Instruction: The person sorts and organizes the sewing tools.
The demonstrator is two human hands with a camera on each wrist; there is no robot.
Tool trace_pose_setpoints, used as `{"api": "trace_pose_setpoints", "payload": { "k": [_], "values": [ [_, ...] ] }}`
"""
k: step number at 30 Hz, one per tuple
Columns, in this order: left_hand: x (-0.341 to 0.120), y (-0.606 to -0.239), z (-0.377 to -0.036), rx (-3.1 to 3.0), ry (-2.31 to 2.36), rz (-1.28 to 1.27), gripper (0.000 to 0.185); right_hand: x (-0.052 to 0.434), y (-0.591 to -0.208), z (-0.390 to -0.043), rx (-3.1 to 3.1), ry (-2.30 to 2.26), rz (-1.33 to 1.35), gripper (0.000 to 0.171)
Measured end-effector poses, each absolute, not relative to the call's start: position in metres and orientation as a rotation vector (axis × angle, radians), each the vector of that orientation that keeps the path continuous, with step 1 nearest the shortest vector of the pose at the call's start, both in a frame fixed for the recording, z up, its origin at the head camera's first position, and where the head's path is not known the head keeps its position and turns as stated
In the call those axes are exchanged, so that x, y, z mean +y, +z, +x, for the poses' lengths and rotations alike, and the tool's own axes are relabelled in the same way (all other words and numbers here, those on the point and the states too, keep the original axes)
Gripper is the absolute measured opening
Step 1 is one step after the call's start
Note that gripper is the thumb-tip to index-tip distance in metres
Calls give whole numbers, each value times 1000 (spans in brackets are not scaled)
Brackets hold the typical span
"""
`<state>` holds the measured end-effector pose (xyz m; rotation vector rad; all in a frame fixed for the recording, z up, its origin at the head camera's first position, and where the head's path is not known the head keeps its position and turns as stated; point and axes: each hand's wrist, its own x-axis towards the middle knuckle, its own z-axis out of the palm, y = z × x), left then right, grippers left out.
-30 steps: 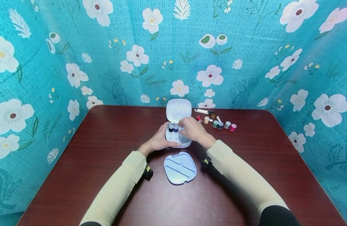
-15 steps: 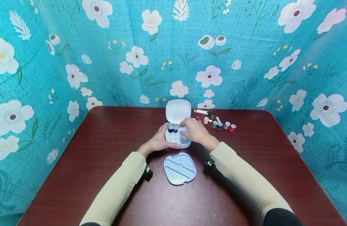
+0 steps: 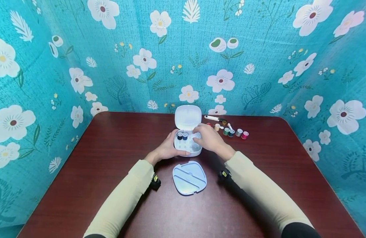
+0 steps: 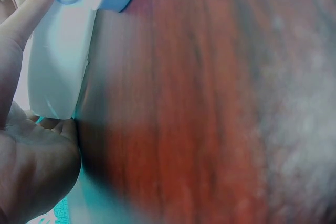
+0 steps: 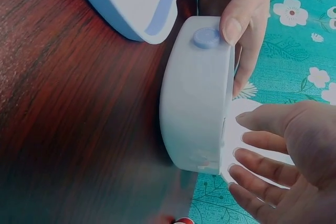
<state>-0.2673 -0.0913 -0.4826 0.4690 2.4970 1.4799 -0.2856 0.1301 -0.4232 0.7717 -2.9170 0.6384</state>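
Observation:
A white sewing box [image 3: 196, 153] stands on the table with its lid [image 3: 188, 116] raised at the back. Inside, a black thread spool [image 3: 180, 136] and a navy thread spool [image 3: 185, 136] stand side by side in the back left, among short pegs. My left hand [image 3: 168, 148] grips the box's left side, its thumb along the front wall by the blue button [image 5: 206, 38]. Over the box's right half is my right hand [image 3: 211, 137]. In the right wrist view its fingers [image 5: 265, 177] are spread, with nothing visible between them.
A pale blue slotted tray [image 3: 189, 178] lies before the box. To the right are green [image 3: 226, 131], dark blue [image 3: 231, 133], grey [image 3: 239, 132], pink [image 3: 245, 135] and beige [image 3: 217, 127] spools. A white-and-black handled tool [image 3: 215, 118] lies behind them.
My right hand has drawn slightly to the right over the box, and its fingertips have parted. The left hand keeps its grip, and both spools in the box stay in place.

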Motion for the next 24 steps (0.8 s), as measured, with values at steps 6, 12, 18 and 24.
{"api": "trace_pose_setpoints", "payload": {
  "k": [6, 12, 18, 24],
  "values": [
    [-91, -481, -267, 2492, 1486, 474, 110, 134, -423, -285, -2908, 616, 735, 27],
    [-91, -482, -268, 2500, 1478, 482, 110, 139, -425, -286, -2882, 646, 785, 26],
    [-91, -483, -268, 2505, 1482, 487, 109, 141, -425, -286, -2866, 688, 811, 26],
    [-91, -482, -267, 2501, 1484, 477, 110, 142, -425, -285, -2854, 672, 811, 23]
  ]
}}
